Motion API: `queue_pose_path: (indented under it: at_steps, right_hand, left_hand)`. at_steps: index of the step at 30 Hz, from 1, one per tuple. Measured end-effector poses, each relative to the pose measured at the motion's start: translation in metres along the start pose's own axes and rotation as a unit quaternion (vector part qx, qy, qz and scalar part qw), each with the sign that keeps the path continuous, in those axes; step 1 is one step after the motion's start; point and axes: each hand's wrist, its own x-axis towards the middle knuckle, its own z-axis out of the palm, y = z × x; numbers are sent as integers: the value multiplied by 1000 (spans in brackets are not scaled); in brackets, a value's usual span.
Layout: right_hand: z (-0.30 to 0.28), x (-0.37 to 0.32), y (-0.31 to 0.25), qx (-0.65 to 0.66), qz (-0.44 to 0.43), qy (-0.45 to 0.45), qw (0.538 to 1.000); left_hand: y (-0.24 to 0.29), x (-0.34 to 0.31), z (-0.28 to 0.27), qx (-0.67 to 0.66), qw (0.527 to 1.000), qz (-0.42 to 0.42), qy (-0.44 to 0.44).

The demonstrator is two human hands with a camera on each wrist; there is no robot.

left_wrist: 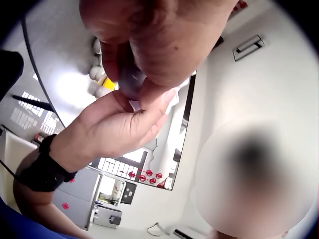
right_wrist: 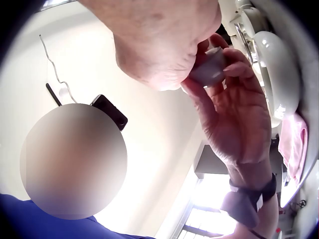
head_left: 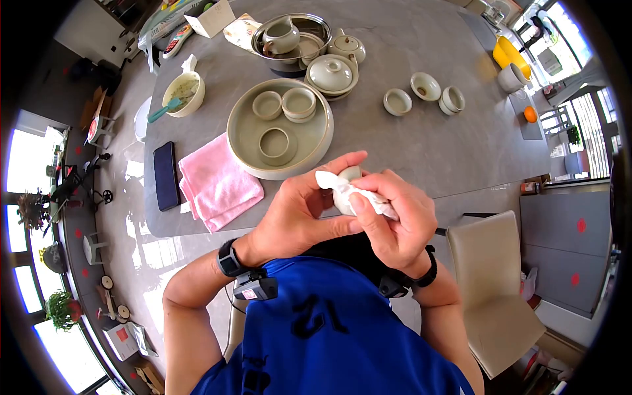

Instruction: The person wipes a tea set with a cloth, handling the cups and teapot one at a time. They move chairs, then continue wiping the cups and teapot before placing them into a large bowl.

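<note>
In the head view a small pale cup (head_left: 350, 173) is held up in front of the chest, near the table's front edge. My left hand (head_left: 299, 214) grips it between thumb and fingers. A crumpled white tissue (head_left: 342, 191) covers part of the cup, and my right hand (head_left: 405, 214) pinches it against the cup with thumb and fingers. From the right wrist the cup (right_wrist: 209, 72) shows its smooth rounded side between the two hands. The left wrist view has the cup (left_wrist: 131, 82) mostly hidden behind fingers.
Beyond the hands stands a large round tray (head_left: 237, 135) with several cups. Left of it lie a folded pink cloth (head_left: 220, 181) and a phone (head_left: 166, 176). Behind are a lidded bowl (head_left: 330, 74), a teapot (head_left: 347, 46) and a metal basin (head_left: 322, 29). Several cups (head_left: 397, 102) stand right. A chair (head_left: 487, 263) flanks the table.
</note>
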Motion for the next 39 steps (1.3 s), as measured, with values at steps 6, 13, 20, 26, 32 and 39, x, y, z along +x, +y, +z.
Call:
queue_pose_path:
  at_steps: [6, 13, 20, 26, 32, 39]
  right_hand:
    - [0, 2, -6, -7, 50, 6, 999]
    - [-1, 6, 6, 153, 215, 13, 964]
    - [9, 16, 10, 166, 238, 24, 957]
    - [20, 12, 16, 6, 140, 73, 987]
    - [22, 19, 15, -164, -114, -49, 979]
    - [15, 13, 7, 24, 62, -126, 990]
  left_hand:
    - [22, 4, -7, 314, 946, 54, -52]
    - [15, -4, -12, 117, 991, 6, -67]
    - [15, -10, -19, 49, 993, 42, -98]
    - [18, -13, -22, -205, 977, -3, -52]
    - [19, -10, -32, -58, 997, -8, -45]
    - [41, -6, -30, 330, 930, 145, -72]
